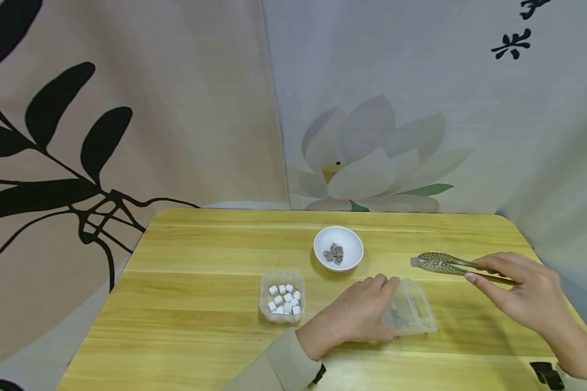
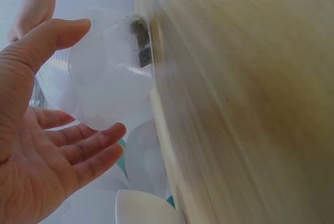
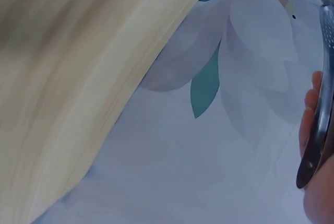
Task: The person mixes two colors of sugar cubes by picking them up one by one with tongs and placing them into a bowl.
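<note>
My left hand (image 1: 354, 312) grips a clear plastic container (image 1: 413, 312), thumb on one side and fingers on the other. The container is tipped over, its mouth turned to the right. A few dark cubes (image 2: 141, 44) show through its wall in the left wrist view. My right hand (image 1: 528, 288) holds metal tongs (image 1: 442, 266) with perforated heads above the table. A small grey cube (image 1: 414, 262) sits at the tongs' tips. In the right wrist view only part of the tongs (image 3: 318, 104) and some fingers show at the edge.
Behind the container stands a white bowl (image 1: 318, 252) with several grey-brown cubes (image 1: 333, 253). To the left, a second clear container (image 1: 264, 282) holds several white cubes (image 1: 285, 298). All this is on a wooden table (image 1: 186, 293), with a printed curtain (image 1: 215, 108) behind it.
</note>
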A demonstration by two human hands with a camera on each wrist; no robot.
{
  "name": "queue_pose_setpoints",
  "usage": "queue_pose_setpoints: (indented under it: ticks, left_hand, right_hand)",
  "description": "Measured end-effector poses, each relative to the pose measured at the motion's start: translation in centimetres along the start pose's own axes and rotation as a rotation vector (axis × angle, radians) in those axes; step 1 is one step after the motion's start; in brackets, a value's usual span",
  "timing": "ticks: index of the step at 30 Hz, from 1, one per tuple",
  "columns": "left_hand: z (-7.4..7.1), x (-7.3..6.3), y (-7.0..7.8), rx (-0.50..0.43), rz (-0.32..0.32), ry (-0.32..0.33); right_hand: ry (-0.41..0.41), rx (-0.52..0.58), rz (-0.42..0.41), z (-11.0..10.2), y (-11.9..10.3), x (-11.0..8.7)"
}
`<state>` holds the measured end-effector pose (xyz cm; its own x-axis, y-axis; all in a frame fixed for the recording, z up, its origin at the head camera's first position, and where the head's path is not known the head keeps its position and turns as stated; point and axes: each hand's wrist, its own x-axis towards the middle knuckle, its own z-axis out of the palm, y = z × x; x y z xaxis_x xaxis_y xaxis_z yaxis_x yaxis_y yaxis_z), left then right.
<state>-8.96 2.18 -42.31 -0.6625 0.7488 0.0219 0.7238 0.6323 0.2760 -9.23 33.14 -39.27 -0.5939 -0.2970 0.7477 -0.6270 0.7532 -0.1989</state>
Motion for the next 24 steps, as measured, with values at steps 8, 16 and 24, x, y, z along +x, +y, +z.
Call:
queue_pose_setpoints:
  ticks: [8, 16, 24]
  left_hand:
    - [0.2, 0.1, 0.0, -0.006, -0.002, -0.018]
    - [0.2, 0.3, -0.1, 0.001, 0.014, -0.019]
    - [0.0, 0.2, -0.2, 0.005, 0.011, -0.007]
  right_hand:
    - [0.052, 0.127, 0.018, 2.6, -0.1, 2.1]
    - [-0.007, 0.124, 0.009, 5.4, -0.5, 4.4]
    - [-0.033, 0.125, -0.025, 8.3, -1.4, 6.0]
